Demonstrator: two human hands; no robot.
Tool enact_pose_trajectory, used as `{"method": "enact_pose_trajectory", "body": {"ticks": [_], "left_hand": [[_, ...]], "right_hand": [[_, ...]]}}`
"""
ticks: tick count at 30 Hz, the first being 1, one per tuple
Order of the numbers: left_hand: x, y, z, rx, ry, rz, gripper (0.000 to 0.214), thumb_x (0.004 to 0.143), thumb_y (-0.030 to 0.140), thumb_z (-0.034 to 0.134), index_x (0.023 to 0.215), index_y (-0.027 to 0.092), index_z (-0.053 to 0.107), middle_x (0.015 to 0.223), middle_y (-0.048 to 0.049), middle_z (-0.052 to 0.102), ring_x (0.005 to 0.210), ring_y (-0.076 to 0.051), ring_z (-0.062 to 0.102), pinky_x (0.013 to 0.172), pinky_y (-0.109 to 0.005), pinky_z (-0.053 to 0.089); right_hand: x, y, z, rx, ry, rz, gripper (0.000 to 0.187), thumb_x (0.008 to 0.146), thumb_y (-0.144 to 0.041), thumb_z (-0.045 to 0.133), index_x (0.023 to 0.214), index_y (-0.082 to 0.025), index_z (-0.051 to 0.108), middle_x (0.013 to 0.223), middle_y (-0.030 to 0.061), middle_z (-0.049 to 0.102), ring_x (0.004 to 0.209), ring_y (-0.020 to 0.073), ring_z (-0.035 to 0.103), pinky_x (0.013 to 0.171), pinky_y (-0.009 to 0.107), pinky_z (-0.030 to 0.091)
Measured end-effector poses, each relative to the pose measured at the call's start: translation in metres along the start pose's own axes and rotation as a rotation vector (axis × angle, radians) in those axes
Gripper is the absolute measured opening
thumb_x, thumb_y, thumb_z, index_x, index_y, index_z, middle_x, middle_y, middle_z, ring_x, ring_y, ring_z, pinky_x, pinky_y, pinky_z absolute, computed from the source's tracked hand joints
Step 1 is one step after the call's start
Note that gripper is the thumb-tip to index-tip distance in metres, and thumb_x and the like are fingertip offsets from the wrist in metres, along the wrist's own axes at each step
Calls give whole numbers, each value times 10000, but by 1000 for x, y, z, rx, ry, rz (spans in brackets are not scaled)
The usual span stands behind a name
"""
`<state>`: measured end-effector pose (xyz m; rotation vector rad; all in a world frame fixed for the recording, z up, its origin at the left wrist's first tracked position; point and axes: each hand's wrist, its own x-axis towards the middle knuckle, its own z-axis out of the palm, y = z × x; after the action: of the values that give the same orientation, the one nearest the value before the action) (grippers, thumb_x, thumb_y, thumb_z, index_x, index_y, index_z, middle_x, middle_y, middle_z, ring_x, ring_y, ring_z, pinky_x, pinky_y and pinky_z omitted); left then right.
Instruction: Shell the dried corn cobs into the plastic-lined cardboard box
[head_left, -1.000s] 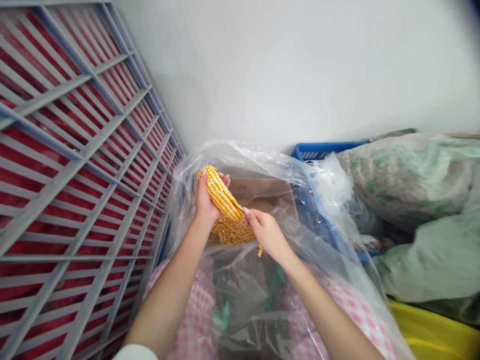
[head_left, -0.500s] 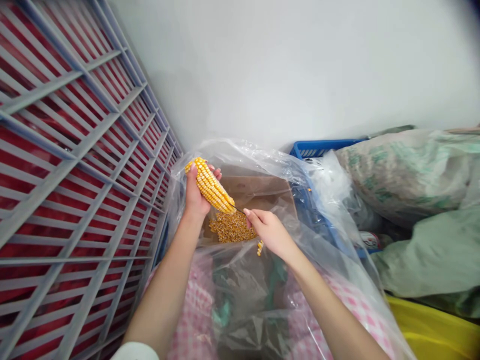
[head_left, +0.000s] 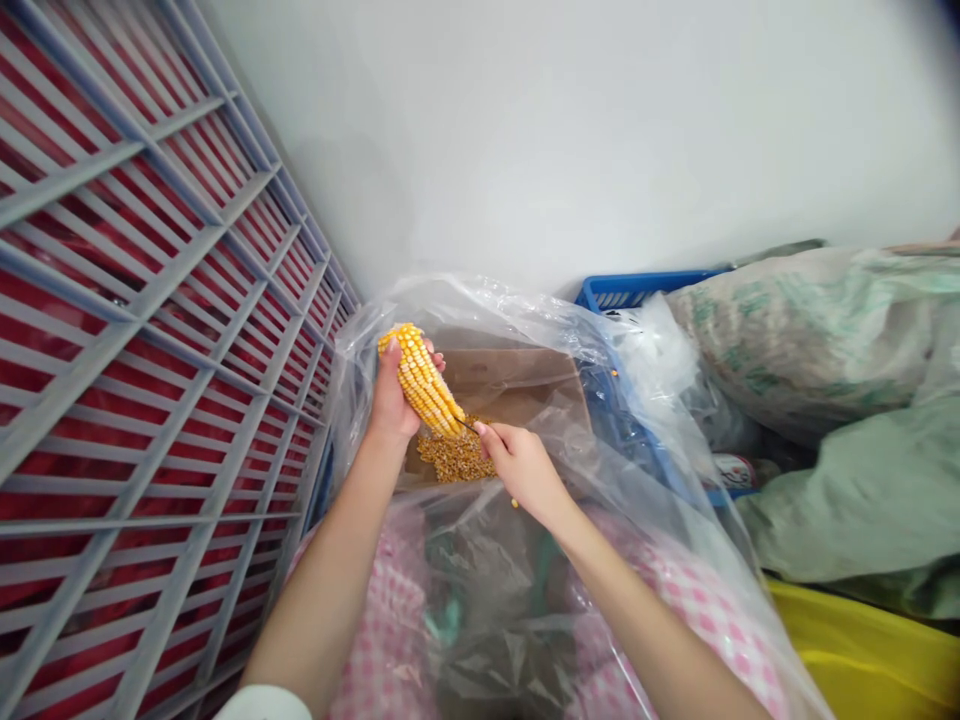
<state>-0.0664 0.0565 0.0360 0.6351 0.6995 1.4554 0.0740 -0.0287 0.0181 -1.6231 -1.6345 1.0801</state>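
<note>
My left hand (head_left: 394, 398) is wrapped round a yellow corn cob (head_left: 427, 382), which tilts with its lower end toward the right. My right hand (head_left: 525, 470) is closed on a thin dark pointed tool (head_left: 470, 426); its tip meets the cob's lower end, and most of its handle is hidden in my fingers. Beneath the cob, loose corn kernels (head_left: 454, 458) lie heaped in a cardboard box (head_left: 517, 385). Clear plastic sheeting (head_left: 480, 295) surrounds the box and drapes over my lap.
A grey slatted plastic panel (head_left: 180, 250) with red behind it rises close on the left. A pale wall (head_left: 562, 130) stands ahead. To the right are a blue crate (head_left: 645, 285), a stuffed woven sack (head_left: 817, 340), greenish cloth (head_left: 862, 500) and something yellow (head_left: 862, 640).
The cob has turned a little more upright in my left hand. My right hand and the tool have shifted slightly left. The kernel strip below my right hand is no longer seen there.
</note>
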Motion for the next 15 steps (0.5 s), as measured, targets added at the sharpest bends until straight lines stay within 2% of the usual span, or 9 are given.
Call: {"method": "enact_pose_trajectory", "body": {"ticks": [7, 15], "left_hand": [[2, 1, 1, -47, -38, -32, 259, 691, 434, 556, 771, 187, 571, 651, 39, 567, 572, -74, 567, 605, -200, 477], [0, 3, 8, 80, -52, 146, 263, 640, 429, 583, 773, 202, 573, 615, 30, 557, 538, -89, 547, 567, -210, 456]], "right_hand": [[0, -2, -9, -61, -29, -50, 412, 861, -390, 315, 549, -174, 476, 474, -27, 431, 472, 90, 389, 507, 206, 258], [-3, -9, -14, -178, 19, -19, 398, 876, -393, 307, 591, -188, 494, 500, -6, 476, 485, 106, 418, 525, 229, 245]]}}
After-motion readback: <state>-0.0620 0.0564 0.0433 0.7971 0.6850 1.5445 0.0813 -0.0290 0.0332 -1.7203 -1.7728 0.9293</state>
